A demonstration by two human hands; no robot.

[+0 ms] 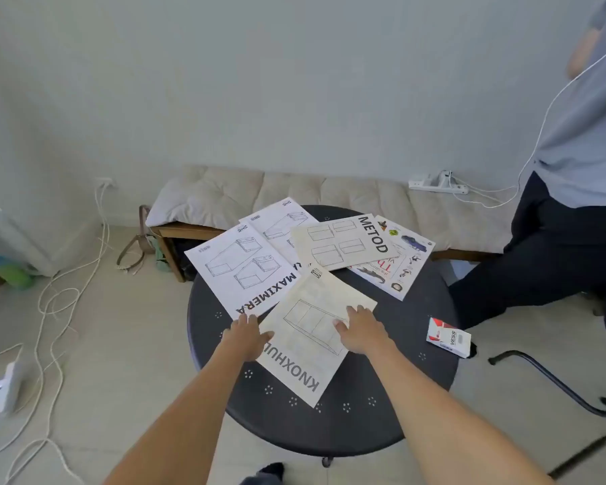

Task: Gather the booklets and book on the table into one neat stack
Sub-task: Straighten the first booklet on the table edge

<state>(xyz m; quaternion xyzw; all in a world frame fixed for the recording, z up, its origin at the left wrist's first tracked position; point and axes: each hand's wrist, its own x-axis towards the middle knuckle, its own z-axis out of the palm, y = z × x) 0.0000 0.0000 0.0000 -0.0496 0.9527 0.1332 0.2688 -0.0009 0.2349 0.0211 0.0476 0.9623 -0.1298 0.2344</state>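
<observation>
Under both hands (247, 336) (359, 330): the KNOXHULT booklet (307, 341).

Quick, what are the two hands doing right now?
Left hand: open, flat at the KNOXHULT booklet's left edge.
Right hand: open, flat on that booklet.

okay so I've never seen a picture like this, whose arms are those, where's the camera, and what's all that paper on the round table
The camera sits on a person's head and looks forward and down, so the two bare arms reaching in from below are that person's own. There is only this one view.

On the dark round table lie spread-out assembly booklets: KNOXHULT nearest, MAXIMERA to its left, another white booklet behind, and METOD lying partly over a colourful picture book. A small red and white box sits near the right edge.

The left hand and right hand rest open on the KNOXHULT booklet; nothing is lifted yet. Someone else stands at the right.
</observation>
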